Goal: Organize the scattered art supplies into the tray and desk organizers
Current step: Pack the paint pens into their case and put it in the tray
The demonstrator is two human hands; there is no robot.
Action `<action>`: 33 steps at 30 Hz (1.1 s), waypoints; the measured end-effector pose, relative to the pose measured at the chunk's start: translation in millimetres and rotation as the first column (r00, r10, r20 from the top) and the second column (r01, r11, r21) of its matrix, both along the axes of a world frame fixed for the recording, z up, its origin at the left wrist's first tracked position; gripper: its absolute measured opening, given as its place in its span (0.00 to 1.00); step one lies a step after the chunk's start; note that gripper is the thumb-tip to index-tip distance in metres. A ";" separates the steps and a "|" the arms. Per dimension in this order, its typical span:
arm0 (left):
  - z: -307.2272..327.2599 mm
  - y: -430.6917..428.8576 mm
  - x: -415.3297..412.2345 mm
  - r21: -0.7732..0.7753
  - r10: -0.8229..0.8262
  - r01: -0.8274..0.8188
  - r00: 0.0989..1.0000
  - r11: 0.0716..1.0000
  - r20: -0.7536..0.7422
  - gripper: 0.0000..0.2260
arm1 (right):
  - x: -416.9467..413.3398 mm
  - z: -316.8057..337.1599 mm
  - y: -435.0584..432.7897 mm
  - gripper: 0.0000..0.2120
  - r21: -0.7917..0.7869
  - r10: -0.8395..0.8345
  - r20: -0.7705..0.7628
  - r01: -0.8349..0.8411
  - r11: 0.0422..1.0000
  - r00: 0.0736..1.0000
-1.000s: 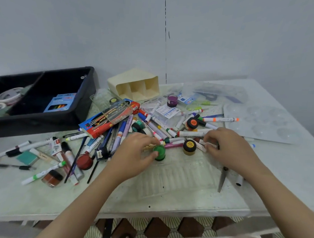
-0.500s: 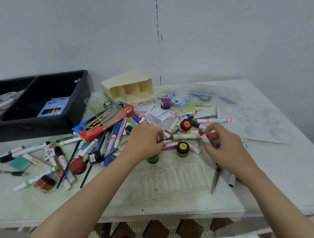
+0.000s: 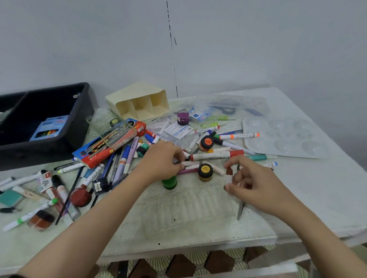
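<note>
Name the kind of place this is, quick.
Probably a home or hobby craft corner: marker pens and poster paint jars strewn on a worn white table, black tray and cream desk organizer against a plain wall.

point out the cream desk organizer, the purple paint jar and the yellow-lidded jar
cream desk organizer (image 3: 136, 92), head view, top wall
purple paint jar (image 3: 183, 117), head view, side
yellow-lidded jar (image 3: 205, 169), head view, lid

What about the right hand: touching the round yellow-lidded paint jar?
Apart: the head view shows a gap between right hand and yellow-lidded paint jar.
</note>
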State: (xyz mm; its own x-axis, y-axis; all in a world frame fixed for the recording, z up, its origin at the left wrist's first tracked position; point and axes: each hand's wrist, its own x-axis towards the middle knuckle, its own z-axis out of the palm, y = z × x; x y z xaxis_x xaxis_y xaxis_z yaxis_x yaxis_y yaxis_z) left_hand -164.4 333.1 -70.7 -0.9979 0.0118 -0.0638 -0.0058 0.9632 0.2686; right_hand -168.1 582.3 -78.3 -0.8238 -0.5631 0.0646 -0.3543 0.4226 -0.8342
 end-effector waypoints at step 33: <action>-3.6 45.9 46.5 0.485 -0.049 -0.054 0.979 0.873 0.197 0.06 | -3.1 -17.6 3.6 0.16 0.282 0.121 -0.023 -0.109 0.953 0.992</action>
